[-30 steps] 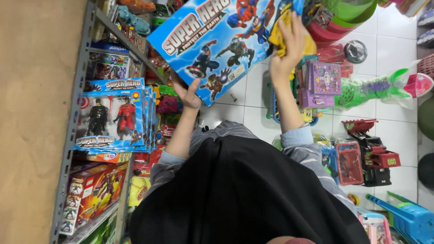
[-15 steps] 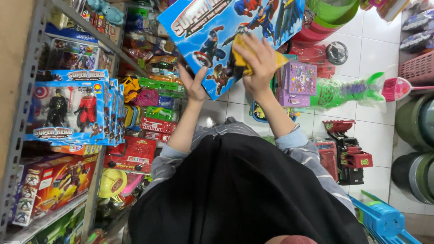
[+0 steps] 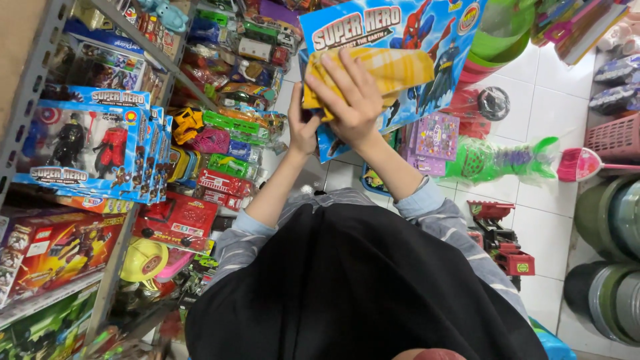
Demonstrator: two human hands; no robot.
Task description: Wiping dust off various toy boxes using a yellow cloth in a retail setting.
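I hold up a large blue toy box [image 3: 427, 47] printed with costumed hero figures. My left hand [image 3: 301, 127] grips its lower left edge from behind. My right hand [image 3: 347, 93] presses a folded yellow cloth [image 3: 393, 70] flat against the box front. The cloth covers the middle of the box. Below my arms hangs my black garment [image 3: 360, 287] with grey striped sleeves.
A metal shelf rack [image 3: 40, 80] on the left holds several boxed hero figures [image 3: 87, 143] and toy cars. Toys lie on the white tiled floor: a green mermaid-tail toy [image 3: 500, 160], a red toy truck [image 3: 500, 233]. Green bins [image 3: 607, 213] stand at right.
The box has come closer and lower in view. My right hand with the yellow cloth slid from the box's right side toward its lower left.
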